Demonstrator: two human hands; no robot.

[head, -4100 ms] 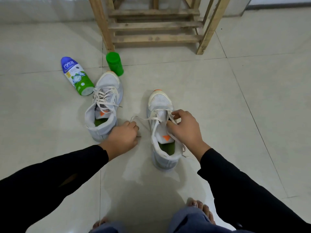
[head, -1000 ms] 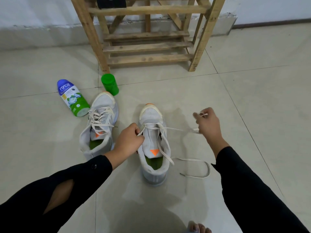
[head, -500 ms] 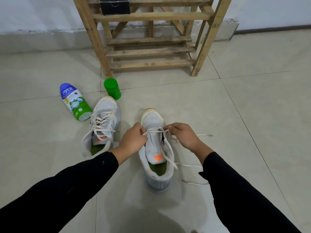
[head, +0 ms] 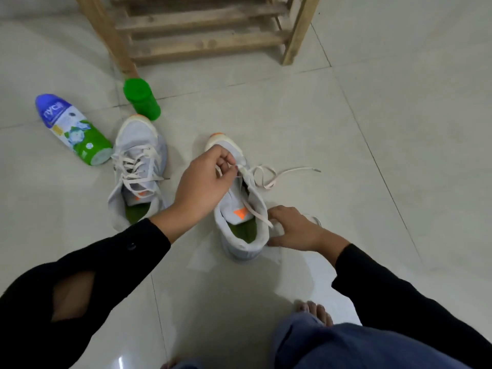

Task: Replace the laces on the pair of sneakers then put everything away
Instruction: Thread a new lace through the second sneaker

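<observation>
Pinching the lace [head: 266, 179] between thumb and curled fingers, the left hand [head: 202, 182] hovers over the front eyelets of the near sneaker [head: 235, 247], which stands upright on the tiled floor [head: 372, 129] with its toe pointing away from the person. From that pinch the lace loops out onto the floor on the sneaker's right side, its tip lying well clear of the shoe; another length crosses the orange-marked tongue and runs down to the heel collar. The right hand [head: 295, 230] sits against the outer side of that collar, thumb and forefinger spread along it; whether it grips the lace there or only steadies the shoe cannot be told. Just to the left stands the other sneaker [head: 138, 137], laced loosely. Touching its side lies a spray can [head: 72, 129], tipped over. A green container [head: 142, 102] stands upright by its toe, at the foot of a wooden rack [head: 202, 30]. Bare toes [head: 316, 312] show near the bottom edge
</observation>
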